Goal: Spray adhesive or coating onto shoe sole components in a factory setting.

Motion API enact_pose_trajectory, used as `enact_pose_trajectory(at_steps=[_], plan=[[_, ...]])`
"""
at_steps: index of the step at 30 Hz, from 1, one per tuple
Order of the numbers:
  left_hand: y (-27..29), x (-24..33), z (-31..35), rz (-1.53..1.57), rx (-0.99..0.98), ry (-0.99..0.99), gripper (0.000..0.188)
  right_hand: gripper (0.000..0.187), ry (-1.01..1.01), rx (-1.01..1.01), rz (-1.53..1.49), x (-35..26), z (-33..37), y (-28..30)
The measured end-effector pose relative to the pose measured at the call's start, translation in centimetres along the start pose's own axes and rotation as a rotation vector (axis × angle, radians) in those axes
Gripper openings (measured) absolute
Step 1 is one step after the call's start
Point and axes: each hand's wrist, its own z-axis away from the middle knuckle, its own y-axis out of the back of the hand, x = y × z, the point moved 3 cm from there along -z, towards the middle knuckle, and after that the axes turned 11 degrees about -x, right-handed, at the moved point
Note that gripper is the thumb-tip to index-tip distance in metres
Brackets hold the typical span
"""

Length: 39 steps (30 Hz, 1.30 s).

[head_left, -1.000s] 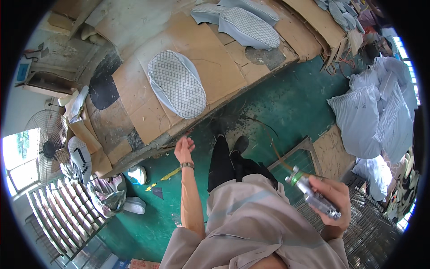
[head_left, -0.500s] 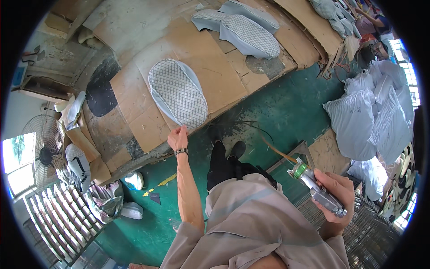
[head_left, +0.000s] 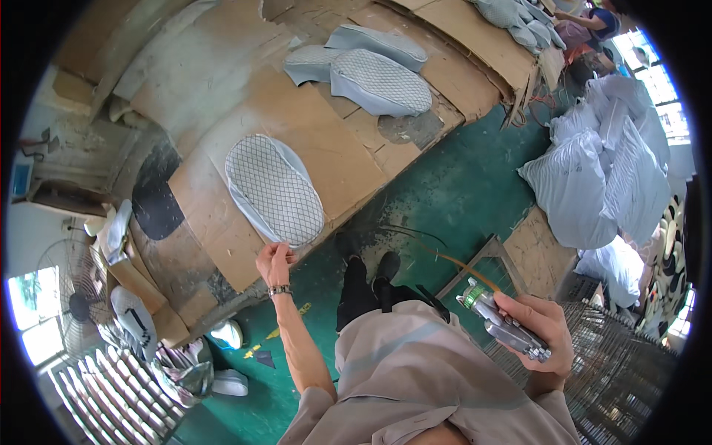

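Observation:
On a sheet of brown cardboard lies a grey, sole-shaped quilted piece with a diamond pattern and a plain fabric rim. At its near end, my left hand is closed, with thumb and fingers pinched at the edge. Off to the right, over the floor, my right hand is wrapped round a metal spray gun with a green ring. A tan hose runs near the gun's front. Farther back on the table, several similar quilted pieces overlap.
The worktable has a worn near edge. White sacks are piled at the right beside a metal frame and a wire rack. At left are a fan, a slatted rack and shoes. Another person is at the far right.
The view has shifted, so the table and quilted pieces appear lower and farther left. My left hand keeps its place at the piece's near end; my right hand still grips the spray gun.

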Motion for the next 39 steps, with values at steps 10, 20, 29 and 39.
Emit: enact_pose_trajectory(at_steps=[10, 20, 29, 39], plan=[[2.1, 6.2, -1.4, 0.144, 0.001, 0.022, 0.012, 0.069, -0.052, 0.109, -0.118, 1.7, 0.6, -1.0], [1.3, 15.4, -3.6, 0.188, -0.053, -0.070, 0.016, 0.075, -0.146, 0.220, -0.081, 2.4, 1.4, -2.4], [-0.4, 19.3, -6.2, 0.180, -0.094, -0.129, 0.015, 0.075, -0.198, 0.242, -0.196, 3.3, 1.0, -3.6], [-1.2, 26.2, -8.6, 0.345, -0.192, -0.275, 0.015, 0.073, -0.300, 0.304, -0.225, 3.1, 0.1, -4.6]])
